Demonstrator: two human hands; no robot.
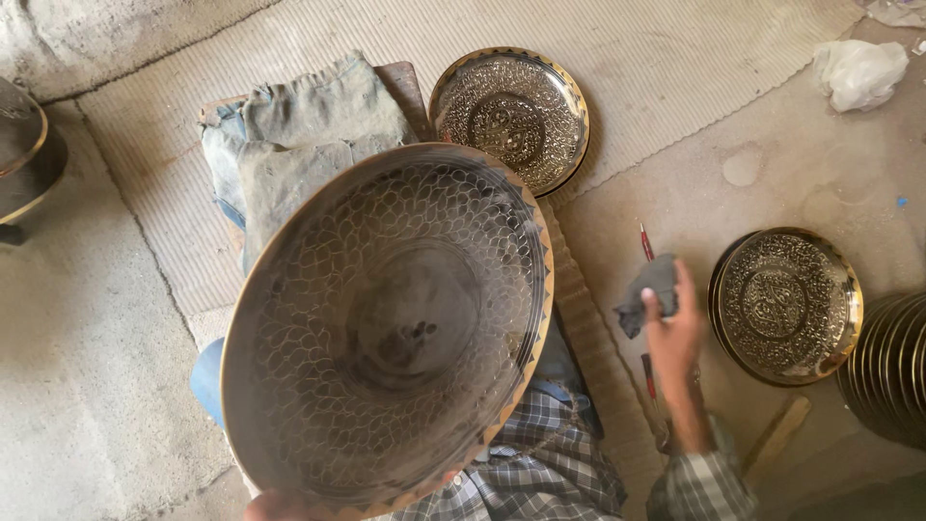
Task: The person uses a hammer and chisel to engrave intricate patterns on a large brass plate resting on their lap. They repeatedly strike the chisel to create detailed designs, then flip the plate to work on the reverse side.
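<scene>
Big engraved metal tray [395, 328] tilted up over lap, scale pattern, left hand [280, 505] gripping its bottom rim, fingers mostly hidden. Right hand [672, 323] off to the side, fingers pinched on grey cloth [648, 289] above floor [752, 174]. Two smaller engraved plates [509, 116] [786, 304] on floor nearby, plate stack [892, 367] at right edge.

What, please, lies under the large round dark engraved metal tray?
Under the large round dark engraved metal tray show folded grey-blue denim cloth on a ribbed mat, and checked fabric. The left hand grips its near rim; anything beneath its middle is hidden.
</scene>
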